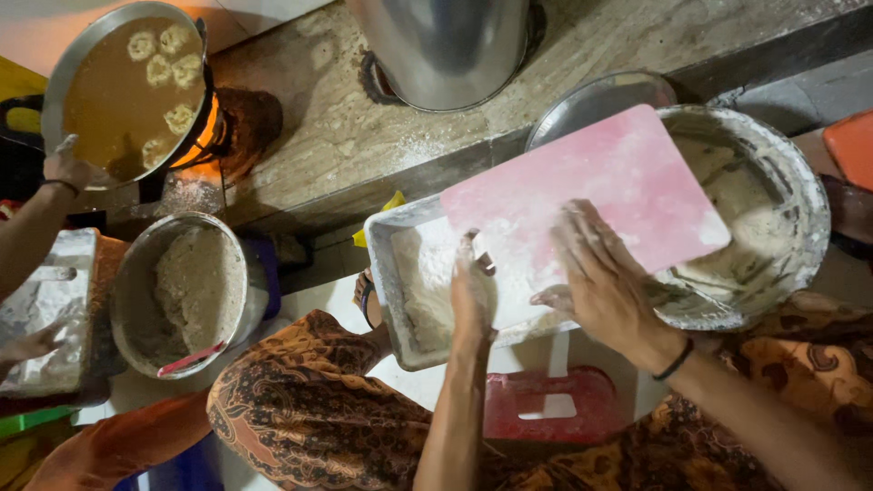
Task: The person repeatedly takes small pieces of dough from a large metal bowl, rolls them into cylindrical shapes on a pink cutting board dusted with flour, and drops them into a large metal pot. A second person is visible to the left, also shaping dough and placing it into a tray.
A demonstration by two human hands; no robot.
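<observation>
While the left hand [473,295] pinches floury dough [427,273] in the tray [386,300], the right hand [600,277] lies open on the pink board [627,173].

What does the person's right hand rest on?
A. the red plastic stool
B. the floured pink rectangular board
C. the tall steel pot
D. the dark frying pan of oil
B: the right hand lies flat, palm down, on the floured pink rectangular board set across the grey tray.
</observation>
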